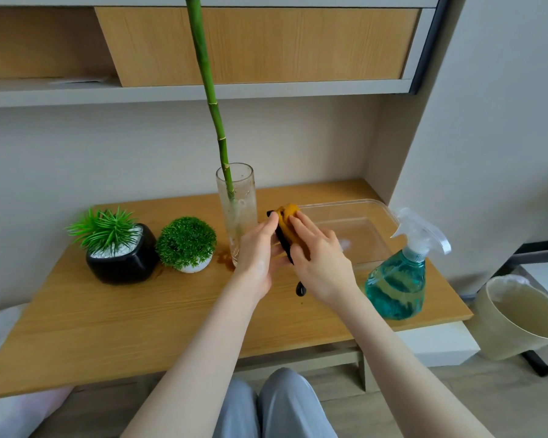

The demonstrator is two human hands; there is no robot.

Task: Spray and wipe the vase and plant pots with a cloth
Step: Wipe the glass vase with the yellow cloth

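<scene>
Left hand (259, 251) and right hand (321, 262) raised together above light wooden desk (140, 327), just right of tall clear glass vase (237, 213). Orange-and-black cloth (286, 227) pressed between them: left thumb and fingers closed on its left edge, right fingers (301, 227) extended flat over its top. Black corner hangs below hands. Vase upright, holds green bamboo stalk (214, 112). Black square pot with spiky plant (121, 259) and white round pot with leafy ball plant (187, 245) stand left of vase. Blue-liquid spray bottle (399, 279) at desk's right edge, untouched.
</scene>
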